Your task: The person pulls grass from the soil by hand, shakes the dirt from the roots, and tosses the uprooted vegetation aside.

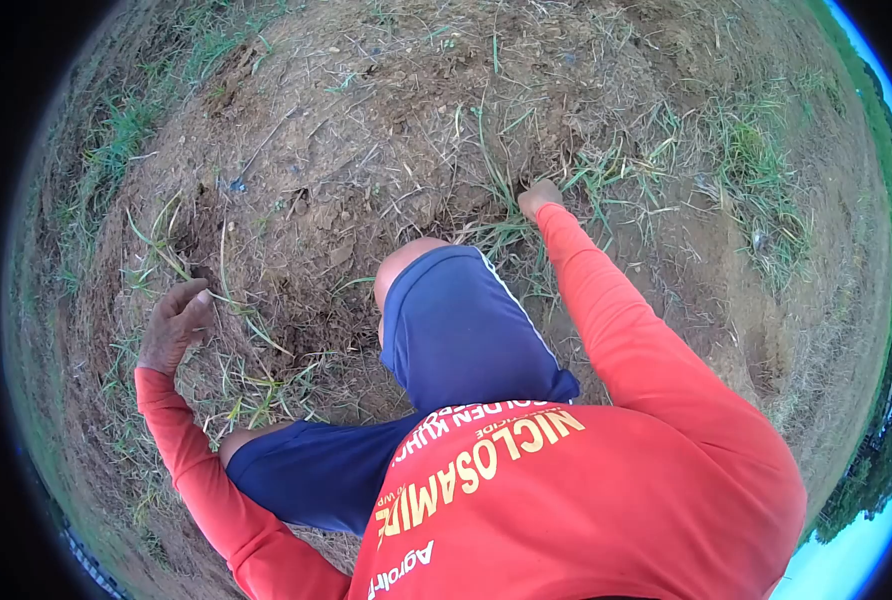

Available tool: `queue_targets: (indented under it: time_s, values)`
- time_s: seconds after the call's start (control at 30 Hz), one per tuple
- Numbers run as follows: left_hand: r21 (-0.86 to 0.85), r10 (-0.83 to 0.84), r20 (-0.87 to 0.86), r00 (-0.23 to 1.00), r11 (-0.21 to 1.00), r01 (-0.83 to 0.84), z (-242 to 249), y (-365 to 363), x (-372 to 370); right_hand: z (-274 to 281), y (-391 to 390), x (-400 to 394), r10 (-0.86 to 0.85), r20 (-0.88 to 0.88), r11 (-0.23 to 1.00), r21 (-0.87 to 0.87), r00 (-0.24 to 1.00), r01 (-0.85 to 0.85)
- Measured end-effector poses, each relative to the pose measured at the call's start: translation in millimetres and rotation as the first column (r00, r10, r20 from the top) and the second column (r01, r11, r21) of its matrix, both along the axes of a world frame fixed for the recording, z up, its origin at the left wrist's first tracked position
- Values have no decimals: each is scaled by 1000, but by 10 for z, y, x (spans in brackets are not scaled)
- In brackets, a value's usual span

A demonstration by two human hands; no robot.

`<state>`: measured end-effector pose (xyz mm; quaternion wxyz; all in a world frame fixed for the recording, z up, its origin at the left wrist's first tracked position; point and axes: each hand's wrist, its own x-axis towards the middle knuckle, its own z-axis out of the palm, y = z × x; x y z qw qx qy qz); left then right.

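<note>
My left hand [178, 322] is at the left, just above the soil, its fingers curled and the thumb pressed toward the index finger. Thin grass blades [171, 258] run up to the fingertips, and more come out past the thumb; the pinch seems to be on them. My right hand [539, 198] reaches forward, closed low at the ground at the base of a green grass clump [501, 182]. Its fingertips are partly hidden. Long blades rise beside that fist, and others spread out to its right.
Dry brown soil [366, 190] with straw and broken clods lies between the hands. More grass tufts [756, 160] grow at the right and along the left [116, 145]. My bent knee [406, 262] stands between my arms. Trees [881, 435] edge the field.
</note>
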<state>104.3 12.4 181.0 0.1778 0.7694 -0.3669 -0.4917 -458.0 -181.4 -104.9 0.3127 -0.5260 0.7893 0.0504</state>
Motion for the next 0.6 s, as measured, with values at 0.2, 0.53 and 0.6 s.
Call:
queue_targets:
  time_s: [0.2, 0.53, 0.6]
  values:
    - [5, -13, 34, 999, 1000, 13, -73, -32, 52, 64, 131, -231, -87, 112, 995, -30, 990, 91]
    - [36, 33, -1, 999, 999, -32, -131, 25, 110, 1183, 185, -1015, -21, 630, 998, -26, 776, 48]
    - [29, 37, 49, 998, 999, -39, -112, -23, 60, 1512, 40, -1160, 101, 609, 995, -72, 787, -71]
